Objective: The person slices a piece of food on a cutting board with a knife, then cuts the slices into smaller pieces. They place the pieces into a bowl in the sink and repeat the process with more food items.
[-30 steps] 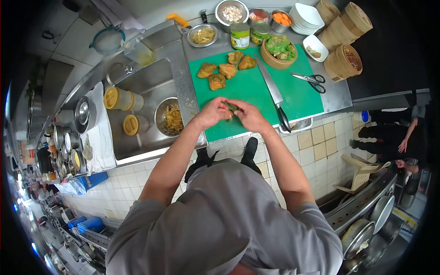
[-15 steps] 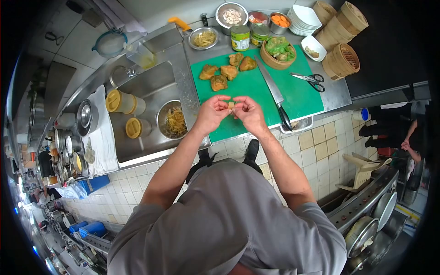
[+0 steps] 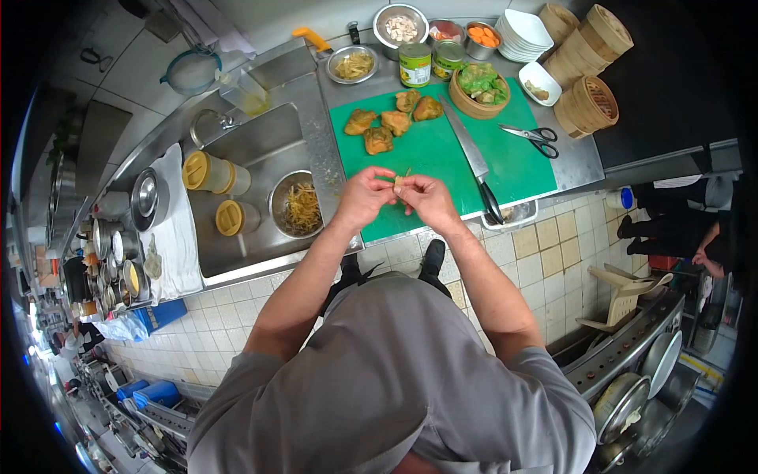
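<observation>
Head view: left hand (image 3: 365,197) and right hand (image 3: 427,200) pinch a small piece (image 3: 399,181) (pale, squarish).

Both bare forearms (image 3: 491,288) are slanting inward, the left one running toward 1 o'clock, the right toward 11. The elbows (image 3: 272,338) are bending outward, the left between 7 and 8 o'clock, the right near 4. The wrists (image 3: 340,225) are turning the hands inward. The left hand (image 3: 363,199) is pointing its fingers toward 2 o'clock, thumb and forefinger curving close together; how firmly they are gripping is too small to tell. The right hand (image 3: 430,202) is pointing toward 10 o'clock, its thumb and forefinger pinching. The torso (image 3: 387,379) is filling the 6 o'clock side.
</observation>
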The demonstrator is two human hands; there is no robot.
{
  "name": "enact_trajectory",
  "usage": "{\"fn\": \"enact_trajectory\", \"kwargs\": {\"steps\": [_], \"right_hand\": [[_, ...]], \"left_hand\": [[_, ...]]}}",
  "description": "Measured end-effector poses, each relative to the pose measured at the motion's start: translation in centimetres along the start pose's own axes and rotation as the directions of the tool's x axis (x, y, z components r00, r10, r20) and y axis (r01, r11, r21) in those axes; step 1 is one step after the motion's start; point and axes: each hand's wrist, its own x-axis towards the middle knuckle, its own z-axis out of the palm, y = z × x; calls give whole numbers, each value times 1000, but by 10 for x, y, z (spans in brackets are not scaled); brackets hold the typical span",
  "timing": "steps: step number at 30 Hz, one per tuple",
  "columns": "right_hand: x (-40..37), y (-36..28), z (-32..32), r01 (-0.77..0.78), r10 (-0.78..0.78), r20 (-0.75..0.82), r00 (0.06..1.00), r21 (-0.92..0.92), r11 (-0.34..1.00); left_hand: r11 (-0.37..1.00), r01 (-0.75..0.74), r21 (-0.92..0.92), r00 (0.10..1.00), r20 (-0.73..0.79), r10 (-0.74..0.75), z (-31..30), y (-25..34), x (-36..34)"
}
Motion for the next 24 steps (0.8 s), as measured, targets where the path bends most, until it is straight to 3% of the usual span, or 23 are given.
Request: {"fn": "enact_trajectory", "kwargs": {"steps": [1,3,4,6,7,9,11,13,15,16,18,21,24], "right_hand": [[2,7,-2,0,0,0,1000,0,1000],[5,21,-8,140,-186,-98,978,-354,925],[6,25,-13,140,-186,-98,978,-354,925],[8,31,-29,183,-383,-175,907,-656,733],[14,43,-39,181,-381,-174,908,-657,732],[30,55,-50,94,-350,-268,898,-661,745],[42,57,-46,79,-353,-277,894,-679,730],[51,57,-38,86,-311,-169,935,-744,663],[52,62,-25,119,-366,-131,921,-802,586],[51,63,-22,147,-418,-92,904,-851,504],[44,63,-21,167,-368,-45,929,-835,525],[40,61,-15,193,-335,2,942,-820,538],[45,63,-23,234,-369,9,929,-787,571]], "left_hand": [[1000,0,0,1000,0,0,-1,-4,1],[994,48,93,999,11,-50,-5,-18,6],[994,49,93,999,11,-50,-11,-27,9],[931,72,357,992,-119,-31,-23,-44,15],[932,73,354,992,-120,-33,-24,-51,19],[773,-38,634,970,-163,182,-25,-59,23],[741,-52,670,973,-135,190,-11,-62,33],[706,-69,705,975,-103,198,8,-67,42],[504,-230,833,899,-17,438,21,-67,47],[504,-229,832,897,-20,442,20,-63,49],[478,-140,867,972,30,231,18,-58,50],[489,-253,835,945,106,308,7,-64,50],[543,-241,804,951,85,296,1,-62,51]]}}
